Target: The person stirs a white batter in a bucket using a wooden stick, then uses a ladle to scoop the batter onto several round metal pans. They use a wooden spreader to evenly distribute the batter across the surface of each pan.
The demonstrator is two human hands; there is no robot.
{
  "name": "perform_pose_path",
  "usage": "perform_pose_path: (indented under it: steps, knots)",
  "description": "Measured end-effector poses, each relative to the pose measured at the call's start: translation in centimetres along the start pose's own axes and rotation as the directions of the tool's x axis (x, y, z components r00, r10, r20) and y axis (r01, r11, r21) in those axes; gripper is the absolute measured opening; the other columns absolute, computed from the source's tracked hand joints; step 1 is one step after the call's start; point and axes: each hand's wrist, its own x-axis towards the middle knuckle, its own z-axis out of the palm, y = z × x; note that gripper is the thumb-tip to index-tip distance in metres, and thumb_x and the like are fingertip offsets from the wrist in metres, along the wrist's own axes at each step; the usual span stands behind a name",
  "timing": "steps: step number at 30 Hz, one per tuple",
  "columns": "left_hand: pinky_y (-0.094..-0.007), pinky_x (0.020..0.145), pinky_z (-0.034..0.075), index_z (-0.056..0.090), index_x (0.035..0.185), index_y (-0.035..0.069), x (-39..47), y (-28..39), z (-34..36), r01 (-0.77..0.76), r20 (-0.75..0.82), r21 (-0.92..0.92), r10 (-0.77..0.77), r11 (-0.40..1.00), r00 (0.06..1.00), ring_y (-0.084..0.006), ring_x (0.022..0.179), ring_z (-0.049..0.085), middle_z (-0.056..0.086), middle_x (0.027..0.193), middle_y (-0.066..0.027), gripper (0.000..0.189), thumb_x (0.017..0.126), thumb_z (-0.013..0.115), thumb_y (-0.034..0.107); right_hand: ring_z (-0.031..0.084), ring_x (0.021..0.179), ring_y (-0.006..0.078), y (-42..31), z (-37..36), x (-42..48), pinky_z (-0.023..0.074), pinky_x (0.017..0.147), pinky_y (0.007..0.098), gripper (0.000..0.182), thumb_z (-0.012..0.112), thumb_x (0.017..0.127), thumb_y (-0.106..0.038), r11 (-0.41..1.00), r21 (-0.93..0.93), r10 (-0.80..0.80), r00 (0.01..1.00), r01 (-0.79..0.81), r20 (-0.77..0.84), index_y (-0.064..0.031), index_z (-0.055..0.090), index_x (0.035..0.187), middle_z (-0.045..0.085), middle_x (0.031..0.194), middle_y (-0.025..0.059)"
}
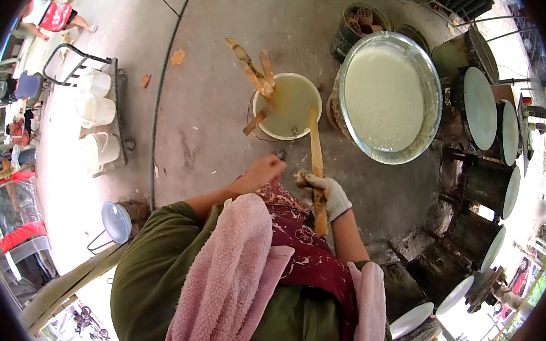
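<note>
A wooden stick (316, 150) is gripped by my gloved right hand (326, 193), its far end at the right rim of a white bucket (320, 111). Cloudy yellowish liquid fills much of that bucket, and more wooden sticks (251, 69) lean in it on the left side. My bare left hand (268, 169) is nearer my body than the bucket, above the maroon apron (295, 262), with curled fingers. Whether it holds anything small cannot be told. To the right, a large metal basin (383, 158) holds pale, thick liquid.
Beyond the basin stands a dark bucket of perforated blocks (365, 16). Several dark drums with pale round tops (480, 109) curve along the right. A hose (166, 68) crosses the floor at left, beside a cart (118, 112) carrying white buckets. A person (56, 15) is at upper left.
</note>
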Motion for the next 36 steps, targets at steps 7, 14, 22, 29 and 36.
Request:
perform_pose_path:
  steps: [7,14,22,29,36]
  knots:
    - [-0.0359,0.049,0.048,0.060,0.109,-0.002,11.4,-7.8,-8.7,0.143,-0.522,-0.270,-0.270,0.952,0.809,-0.0236,0.057,0.066,0.065,0.077,-0.0128,0.033,0.088,0.067,0.022,0.052,0.049,0.0078,-2.6,-2.3,-2.3,0.0427,0.043,0.0230,0.030,0.068,0.092,-0.020,0.971,-0.172,0.140,0.980,-0.164,-0.141,-0.0007,0.064,0.115,0.072,0.080,0.0109]
    - [-0.0476,0.069,0.052,0.064,0.109,-0.001,17.6,-10.7,-18.2,-0.033,-0.364,0.625,0.328,0.780,0.872,-0.0398,0.076,0.066,0.065,0.076,-0.0234,0.026,0.089,0.062,0.016,0.055,0.051,0.0085,-3.1,-0.6,-2.7,0.0436,0.046,0.0234,0.028,0.067,0.090,-0.014,0.970,-0.211,0.061,0.961,-0.122,-0.271,0.0001,0.063,0.113,0.070,0.082,0.0077]
    - [-0.0503,0.084,0.049,0.059,0.111,0.003,17.8,4.5,-13.0,0.106,-0.500,0.818,0.607,0.566,0.618,-0.0381,0.097,0.062,0.063,0.104,-0.0236,0.035,0.091,0.059,0.031,0.060,0.063,0.0080,-1.9,-1.0,-2.1,0.0461,0.052,0.0230,0.036,0.066,0.090,-0.013,0.969,-0.247,-0.105,0.936,0.020,-0.335,0.0006,0.060,0.122,0.067,0.081,0.0036]
    - [-0.0495,0.086,0.051,0.065,0.103,0.002,24.3,-3.8,0.3,0.186,-0.225,0.702,-0.034,0.688,0.974,-0.0404,0.103,0.064,0.067,0.106,-0.0221,0.036,0.089,0.063,0.035,0.059,0.067,0.0066,-3.0,1.0,-3.3,0.0486,0.058,0.0227,0.040,0.064,0.091,-0.013,0.958,-0.286,-0.103,0.897,-0.027,-0.430,0.0009,0.057,0.128,0.068,0.083,0.0031]
    - [-0.0495,0.084,0.054,0.067,0.103,0.002,27.9,-6.9,2.3,0.246,-0.297,0.691,-0.044,0.680,0.954,-0.0424,0.099,0.067,0.069,0.103,-0.0251,0.031,0.087,0.060,0.028,0.056,0.059,0.0055,-2.0,1.1,-3.8,0.0479,0.056,0.0236,0.041,0.065,0.091,-0.019,0.937,-0.323,-0.057,0.856,-0.132,-0.515,-0.0045,0.059,0.129,0.068,0.080,0.0009]
